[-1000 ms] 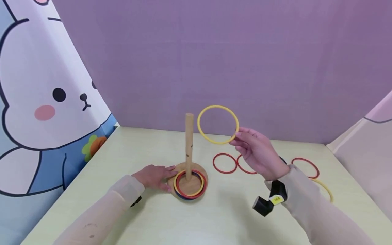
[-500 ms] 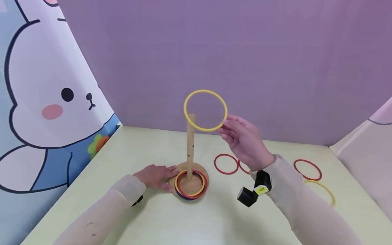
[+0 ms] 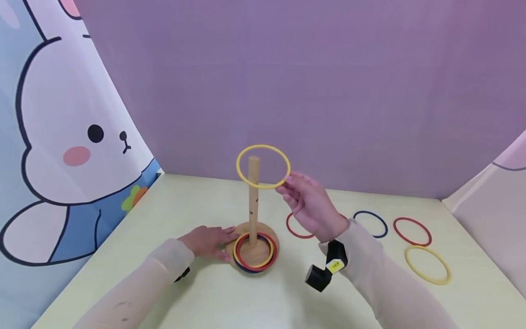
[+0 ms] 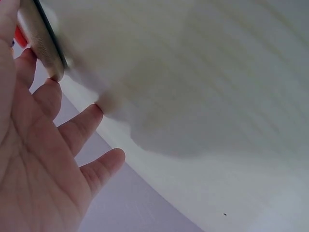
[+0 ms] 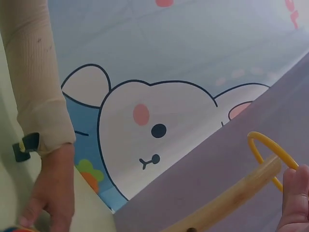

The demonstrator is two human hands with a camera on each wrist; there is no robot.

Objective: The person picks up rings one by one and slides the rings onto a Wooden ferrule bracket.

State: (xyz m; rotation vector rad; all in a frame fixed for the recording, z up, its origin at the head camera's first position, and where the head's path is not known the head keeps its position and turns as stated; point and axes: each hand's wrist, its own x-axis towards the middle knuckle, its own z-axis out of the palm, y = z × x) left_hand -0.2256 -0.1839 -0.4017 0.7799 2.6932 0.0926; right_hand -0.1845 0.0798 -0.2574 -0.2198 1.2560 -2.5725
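Note:
A yellow ring (image 3: 263, 146), pinched at its right side between the thumb and fingers of my right hand (image 3: 311, 205), is held in the air around the top of the upright wooden peg (image 3: 253, 205). In the right wrist view, the peg's tip (image 5: 271, 166) shows inside the loop. Several rings, red, yellow and blue, lie around the peg's foot on its round wooden base (image 3: 251, 257). My left hand (image 3: 207, 242) rests at the left edge of that base, its fingers spread. In the left wrist view, fingertips touch the base's rim (image 4: 41, 43).
To the right on the pale table (image 3: 197, 292) lie a blue ring (image 3: 386, 228), a red ring (image 3: 395, 225) and a yellow ring (image 3: 449, 274). Another red ring (image 3: 288, 225) is partly hidden behind my right hand. A purple wall (image 3: 328, 91) and a rabbit-print panel (image 3: 61, 114) border the table.
My right hand has carried the yellow ring leftward from beside the peg, raised it, then lowered it around the peg's top. My left hand has stayed on the base.

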